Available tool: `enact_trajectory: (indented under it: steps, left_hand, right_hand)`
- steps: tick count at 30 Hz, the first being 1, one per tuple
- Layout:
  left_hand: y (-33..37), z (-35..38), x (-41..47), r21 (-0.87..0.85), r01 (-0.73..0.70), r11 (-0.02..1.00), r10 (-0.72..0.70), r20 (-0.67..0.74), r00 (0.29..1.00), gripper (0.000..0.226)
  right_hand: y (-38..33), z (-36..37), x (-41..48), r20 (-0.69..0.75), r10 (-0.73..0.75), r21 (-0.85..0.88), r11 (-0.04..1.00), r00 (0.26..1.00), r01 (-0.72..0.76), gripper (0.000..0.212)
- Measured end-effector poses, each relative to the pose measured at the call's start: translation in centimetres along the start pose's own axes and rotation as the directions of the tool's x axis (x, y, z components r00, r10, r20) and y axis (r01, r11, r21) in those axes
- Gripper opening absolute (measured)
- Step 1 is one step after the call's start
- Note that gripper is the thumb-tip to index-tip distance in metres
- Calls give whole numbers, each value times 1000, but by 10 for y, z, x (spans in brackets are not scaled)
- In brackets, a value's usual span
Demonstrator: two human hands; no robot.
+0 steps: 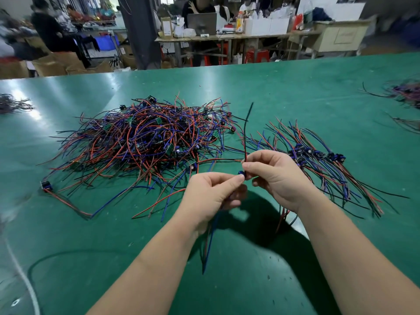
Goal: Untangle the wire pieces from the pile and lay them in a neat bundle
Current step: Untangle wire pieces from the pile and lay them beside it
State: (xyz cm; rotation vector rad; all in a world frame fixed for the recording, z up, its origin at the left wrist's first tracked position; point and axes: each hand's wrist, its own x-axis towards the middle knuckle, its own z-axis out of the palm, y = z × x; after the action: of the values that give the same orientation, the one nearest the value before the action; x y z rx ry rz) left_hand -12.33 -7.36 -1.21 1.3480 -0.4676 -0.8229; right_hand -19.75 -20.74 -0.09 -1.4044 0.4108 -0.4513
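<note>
Your left hand [213,194] and right hand [272,176] both pinching one wire piece [241,173], tangled pile [141,142] beyond left, aligned bundle [318,160] at right.

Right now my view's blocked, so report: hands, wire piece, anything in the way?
Left hand grips wire piece, right hand pinches it by blue connector. Tangled pile left, neat bundle right. Path to bundle looks open.
</note>
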Motion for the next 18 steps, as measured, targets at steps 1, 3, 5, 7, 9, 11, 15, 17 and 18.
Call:
enact_trajectory:
  steps: [1, 3, 5, 7, 9, 11, 15, 17, 18]
  left_hand:
    - [-2, 0, 0, 17, 16, 1000, -16, -6, 1000, 10]
    - [-1, 0, 0, 22, 55, 998, -55, -13, 998, 8]
    - [1, -2, 0, 17, 84, 996, -84, -10, 996, 13]
    - [4, -3, -1, 32, 107, 994, -107, 17, 994, 15]
    - [6, -3, -2, 49, 126, 991, -128, 52, 990, 14]
    - [6, -3, -4, 71, 130, 989, -136, 87, 987, 12]
    - [5, -3, -6, 150, 138, 979, -161, 159, 974, 12]
    - [5, -4, -6, 179, 136, 974, -170, 191, 967, 12]
    - [5, -4, -7, 199, 138, 970, -179, 206, 962, 13]
  right_hand:
    - [0, 0, 0, 2, -5, -48, 999, 1000, 5, 20]
    - [0, -1, 0, 5, 3, -70, 998, 1000, -3, 17]
    - [-1, -1, -1, 6, 19, -22, 1000, 1000, -19, 16]
    - [-2, -2, -1, -27, 33, 54, 998, 999, -32, 14]
    - [-4, -2, 1, -83, 57, 150, 988, 995, -44, 14]
    - [-6, -4, 3, -126, 80, 254, 966, 989, -46, 14]
    - [-13, -18, 7, -284, 103, 433, 901, 953, 32, 16]
    - [-14, -26, 9, -334, 120, 473, 879, 935, 56, 15]
    - [-14, -30, 10, -342, 138, 491, 870, 929, 51, 14]
